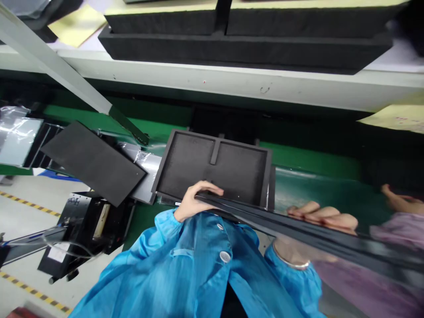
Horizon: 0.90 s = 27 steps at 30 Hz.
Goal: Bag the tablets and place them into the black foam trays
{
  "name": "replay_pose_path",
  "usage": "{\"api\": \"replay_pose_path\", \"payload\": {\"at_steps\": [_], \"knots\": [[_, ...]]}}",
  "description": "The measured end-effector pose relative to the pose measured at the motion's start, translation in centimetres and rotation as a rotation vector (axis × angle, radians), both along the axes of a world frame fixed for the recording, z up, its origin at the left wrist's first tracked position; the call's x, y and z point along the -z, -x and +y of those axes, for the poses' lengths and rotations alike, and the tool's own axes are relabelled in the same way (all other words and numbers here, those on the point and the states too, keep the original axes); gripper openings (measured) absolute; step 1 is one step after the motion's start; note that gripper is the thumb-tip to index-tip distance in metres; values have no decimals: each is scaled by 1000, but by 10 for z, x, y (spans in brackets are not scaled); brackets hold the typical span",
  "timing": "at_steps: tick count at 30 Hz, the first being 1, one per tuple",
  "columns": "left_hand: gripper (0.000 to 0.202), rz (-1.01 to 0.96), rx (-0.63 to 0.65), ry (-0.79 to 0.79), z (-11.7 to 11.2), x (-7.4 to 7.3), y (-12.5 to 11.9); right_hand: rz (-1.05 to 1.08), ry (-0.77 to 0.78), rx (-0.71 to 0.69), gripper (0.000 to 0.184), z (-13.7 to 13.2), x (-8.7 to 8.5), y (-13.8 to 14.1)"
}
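My left hand [195, 201] is closed on the near end of a thin black panel [331, 240], seen almost edge-on, which runs from that hand to the right edge of the view. My right hand [323, 216] holds the same panel further along, its fingers curled over the upper edge. A bracelet shows at that wrist. Both arms wear blue smock sleeves. Just beyond the panel, a black foam tray [185, 152] with two shallow compartments lies on the green conveyor belt [308, 185].
A flat black foam sheet [92, 161] lies tilted at the left over a plastic-wrapped item. Larger black foam trays [245, 46] stand on the white shelf above. A co-worker's hand [397, 201] in a pink sleeve is at the right. A black machine [86, 229] stands low left.
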<state>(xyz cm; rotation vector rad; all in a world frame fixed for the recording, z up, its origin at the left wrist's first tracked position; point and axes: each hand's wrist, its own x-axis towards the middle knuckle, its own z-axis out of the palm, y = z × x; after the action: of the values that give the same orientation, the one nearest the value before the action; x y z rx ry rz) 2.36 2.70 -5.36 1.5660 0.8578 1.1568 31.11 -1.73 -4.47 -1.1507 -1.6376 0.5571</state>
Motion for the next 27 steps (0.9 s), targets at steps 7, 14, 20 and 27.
{"api": "replay_pose_path", "payload": {"at_steps": [7, 14, 20, 27], "knots": [[36, -5, 126, -453, 12, -53, 22, 491, 80, 185, 42, 17, -2, 29], [31, 164, 199, -676, 13, -77, 27, 608, 39, 216, 55, 25, 27, 33], [20, 185, 191, -656, 7, -81, 22, 665, -88, 108, 41, 18, 54, 27], [51, -20, -168, 306, 6, -51, 19, 507, -210, 47, 31, 33, 12, -5]]}}
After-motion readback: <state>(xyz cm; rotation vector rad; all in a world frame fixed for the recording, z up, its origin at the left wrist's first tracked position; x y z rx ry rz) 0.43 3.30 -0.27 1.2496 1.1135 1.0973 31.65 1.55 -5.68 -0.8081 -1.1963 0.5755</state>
